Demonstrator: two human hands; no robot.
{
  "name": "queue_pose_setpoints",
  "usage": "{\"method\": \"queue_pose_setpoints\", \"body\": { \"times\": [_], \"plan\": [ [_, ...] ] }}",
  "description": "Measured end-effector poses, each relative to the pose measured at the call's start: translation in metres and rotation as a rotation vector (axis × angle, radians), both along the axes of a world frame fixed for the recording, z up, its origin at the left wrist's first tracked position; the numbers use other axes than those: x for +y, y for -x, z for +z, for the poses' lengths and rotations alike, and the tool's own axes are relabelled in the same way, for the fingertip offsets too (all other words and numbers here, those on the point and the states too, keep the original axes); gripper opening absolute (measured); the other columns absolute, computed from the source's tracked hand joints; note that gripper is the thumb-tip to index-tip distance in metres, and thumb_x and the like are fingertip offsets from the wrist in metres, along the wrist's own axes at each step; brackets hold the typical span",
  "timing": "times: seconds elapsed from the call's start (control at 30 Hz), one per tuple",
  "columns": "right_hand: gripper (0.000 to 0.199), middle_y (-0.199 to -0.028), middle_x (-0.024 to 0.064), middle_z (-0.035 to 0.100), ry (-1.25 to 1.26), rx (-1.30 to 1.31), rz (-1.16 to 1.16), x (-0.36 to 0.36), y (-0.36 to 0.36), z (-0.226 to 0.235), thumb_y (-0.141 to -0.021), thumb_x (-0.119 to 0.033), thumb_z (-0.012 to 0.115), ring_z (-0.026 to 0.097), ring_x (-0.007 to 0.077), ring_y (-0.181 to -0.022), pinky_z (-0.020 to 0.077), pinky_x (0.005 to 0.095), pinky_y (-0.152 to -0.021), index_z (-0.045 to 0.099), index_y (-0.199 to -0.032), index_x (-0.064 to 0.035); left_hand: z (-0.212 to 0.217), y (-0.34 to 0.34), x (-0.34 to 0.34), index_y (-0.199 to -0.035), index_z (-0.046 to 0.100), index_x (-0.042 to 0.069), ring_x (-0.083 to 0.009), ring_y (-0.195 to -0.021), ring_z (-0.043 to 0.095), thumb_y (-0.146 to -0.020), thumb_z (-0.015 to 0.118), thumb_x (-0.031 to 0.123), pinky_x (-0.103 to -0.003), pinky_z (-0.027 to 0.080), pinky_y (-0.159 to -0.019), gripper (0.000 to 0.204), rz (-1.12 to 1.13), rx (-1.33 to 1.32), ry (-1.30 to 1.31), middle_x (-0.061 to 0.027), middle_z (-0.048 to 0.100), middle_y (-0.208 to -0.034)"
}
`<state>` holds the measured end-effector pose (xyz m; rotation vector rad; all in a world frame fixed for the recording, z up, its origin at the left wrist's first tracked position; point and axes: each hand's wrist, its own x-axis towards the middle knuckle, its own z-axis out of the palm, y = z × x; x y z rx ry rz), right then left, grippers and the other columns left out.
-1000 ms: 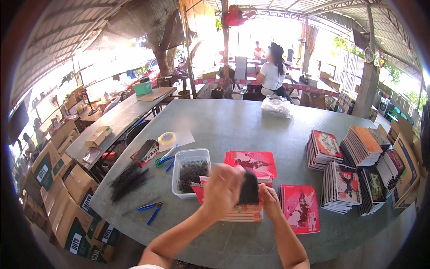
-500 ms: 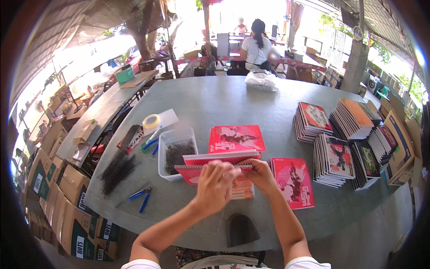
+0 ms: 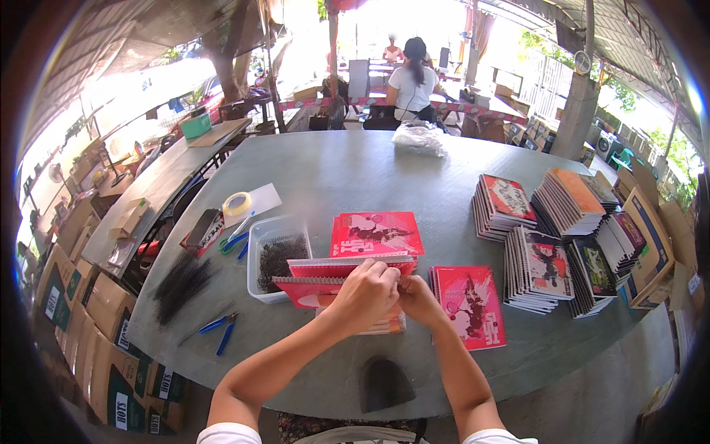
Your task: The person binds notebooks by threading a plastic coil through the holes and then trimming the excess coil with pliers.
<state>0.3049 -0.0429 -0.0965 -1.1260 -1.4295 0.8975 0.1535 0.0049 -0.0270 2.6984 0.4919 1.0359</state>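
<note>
Both hands [image 3: 392, 292] (fingers curled) stayed meeting over notebook [image 3: 336, 277].

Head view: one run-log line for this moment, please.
left hand on red spiral notebook | right hand beside it | clear tub left

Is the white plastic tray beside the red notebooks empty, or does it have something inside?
Not empty. The white plastic tray holds a heap of black spiral binding coils, piled toward the side nearest the red notebooks.

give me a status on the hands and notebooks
Left hand and right hand together, both on the red notebook stack. White tray of coils left of it. Nothing blocking.
</note>
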Motion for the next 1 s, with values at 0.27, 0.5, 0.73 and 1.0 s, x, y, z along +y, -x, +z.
{"method": "queue_pose_setpoints", "body": {
  "times": [0.27, 0.5, 0.73, 1.0],
  "plan": [
    [0.013, -0.085, -0.0037, 0.059, 0.001, 0.003, -0.08, -0.006, 0.018, 0.017, -0.084, 0.004, 0.047, 0.049, 0.0019, -0.08, 0.0451, 0.022, -0.068, 0.058, -0.092, 0.0028, 0.004, -0.001, 0.008, -0.086, 0.063, 0.003, -0.0288, -0.088, 0.055, -0.071, 0.066, 0.006, -0.037, 0.046, -0.078, 0.015, -0.01, -0.008, 0.037, -0.011, 0.059, -0.08],
    [0.029, -0.086, -0.0055, 0.059, -0.038, 0.132, -0.036, -0.019, 0.005, 0.042, -0.091, -0.021, 0.059, 0.051, 0.0029, -0.08, 0.0427, 0.0198, -0.069, 0.062, -0.112, -0.0003, -0.018, 0.149, 0.005, -0.09, 0.059, 0.008, -0.0285, -0.08, 0.055, -0.08, 0.062, 0.014, -0.04, 0.044, -0.071, 0.012, 0.344, -0.183, -0.116, -0.0073, 0.058, -0.084],
    [0.036, -0.09, 0.0196, 0.065, -0.167, -0.859, -0.185, -0.018, 0.062, 0.109, -0.081, -0.032, 0.064, 0.062, 0.0331, -0.089, 0.0496, 0.04, -0.075, 0.064, -0.1, -0.001, -0.13, 0.301, 0.019, -0.115, 0.055, 0.007, -0.0333, -0.105, 0.045, -0.084, 0.054, 0.046, -0.05, 0.03, -0.094, 0.05, 0.972, 0.33, -0.121, -0.0151, 0.051, -0.11],
    [0.017, -0.08, 0.0144, 0.067, -0.324, -0.911, -0.057, 0.042, 0.133, 0.074, -0.082, -0.016, 0.058, 0.066, 0.0282, -0.072, 0.0517, 0.0385, -0.063, 0.061, -0.094, -0.0036, -0.141, 0.298, 0.023, -0.117, 0.056, 0.007, -0.0328, -0.106, 0.044, -0.082, 0.053, 0.051, -0.05, 0.028, -0.095, 0.057, 0.971, 0.322, -0.287, -0.0143, 0.051, -0.108]
  ]
}}
